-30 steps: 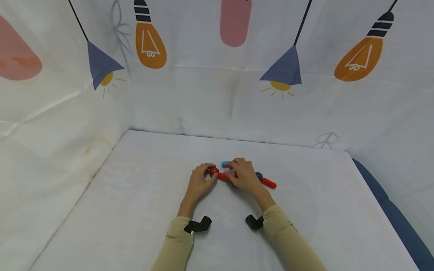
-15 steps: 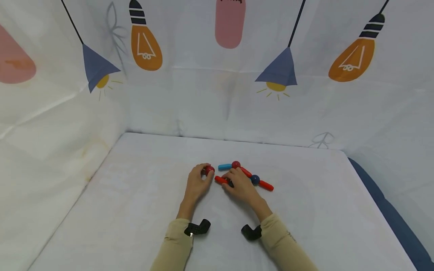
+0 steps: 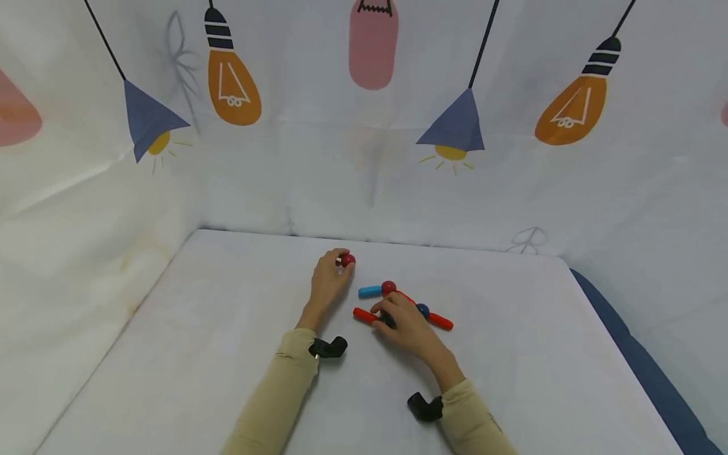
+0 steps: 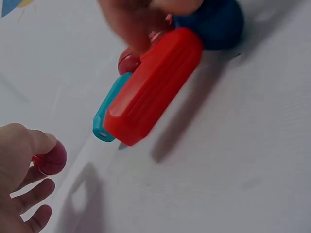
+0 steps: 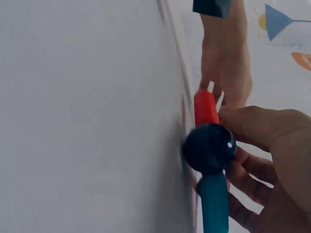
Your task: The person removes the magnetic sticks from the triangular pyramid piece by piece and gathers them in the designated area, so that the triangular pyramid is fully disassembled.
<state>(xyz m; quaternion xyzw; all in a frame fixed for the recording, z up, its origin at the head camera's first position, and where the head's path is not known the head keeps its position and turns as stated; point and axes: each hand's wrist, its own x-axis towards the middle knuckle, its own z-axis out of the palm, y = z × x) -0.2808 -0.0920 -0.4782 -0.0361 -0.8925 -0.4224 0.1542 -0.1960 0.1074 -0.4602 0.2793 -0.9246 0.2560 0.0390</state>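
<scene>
My left hand (image 3: pixel 330 278) pinches a red ball (image 3: pixel 348 260) between thumb and fingers, apart from the other pieces. In the left wrist view this ball (image 4: pixel 52 159) shows a seam. My right hand (image 3: pixel 406 325) grips a piece at its dark blue ball (image 5: pixel 210 148), which joins a red stick (image 3: pixel 364 316) and a teal stick (image 5: pixel 214 201). Behind the right fingers runs a chain: a light blue stick (image 3: pixel 370 291), a red ball (image 3: pixel 389 287), a partly hidden red stick, a blue ball (image 3: pixel 423 310) and an end red stick (image 3: pixel 440 321). Whether the teal stick meets the blue ball is hidden.
The pieces lie around the middle of a white table (image 3: pixel 227 354). A white cloth wall (image 3: pixel 318 177) printed with lamps and bulbs rises behind the table's far edge. Dark blue fabric (image 3: pixel 637 354) shows past the right edge.
The left hand's red ball has come away from the red stick's end and moved back toward the far edge. The right hand still holds its piece, and more of the chain shows.
</scene>
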